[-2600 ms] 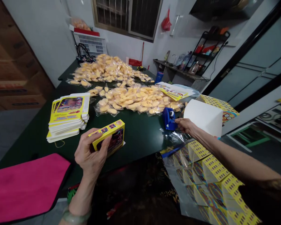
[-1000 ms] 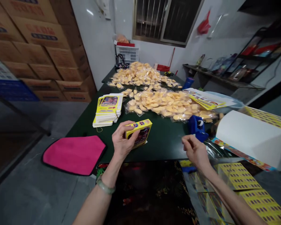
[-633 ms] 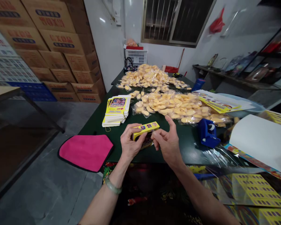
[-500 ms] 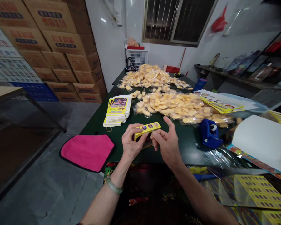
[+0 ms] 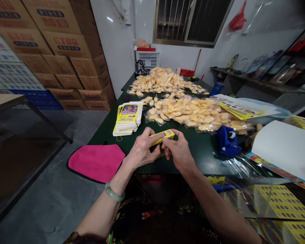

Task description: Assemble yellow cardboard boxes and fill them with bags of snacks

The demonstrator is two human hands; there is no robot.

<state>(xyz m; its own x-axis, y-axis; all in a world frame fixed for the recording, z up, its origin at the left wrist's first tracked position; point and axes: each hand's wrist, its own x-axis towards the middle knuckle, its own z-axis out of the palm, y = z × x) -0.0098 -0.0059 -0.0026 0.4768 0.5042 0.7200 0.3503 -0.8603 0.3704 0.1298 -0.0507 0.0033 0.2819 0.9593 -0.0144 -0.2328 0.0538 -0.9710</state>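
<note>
Holding yellow box (image 5: 162,136) over surface's (image 5: 193,152) near edge — left hand (image 5: 142,150) steadying it, fingers clamped | right hand (image 5: 179,152) pinching its end | tape dispenser (image 5: 227,141) near right — flat cartons (image 5: 128,118) stacked behind.

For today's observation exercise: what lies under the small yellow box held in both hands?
Under the yellow box only the dark green table shows. The left hand and right hand cover the box's underside.
</note>
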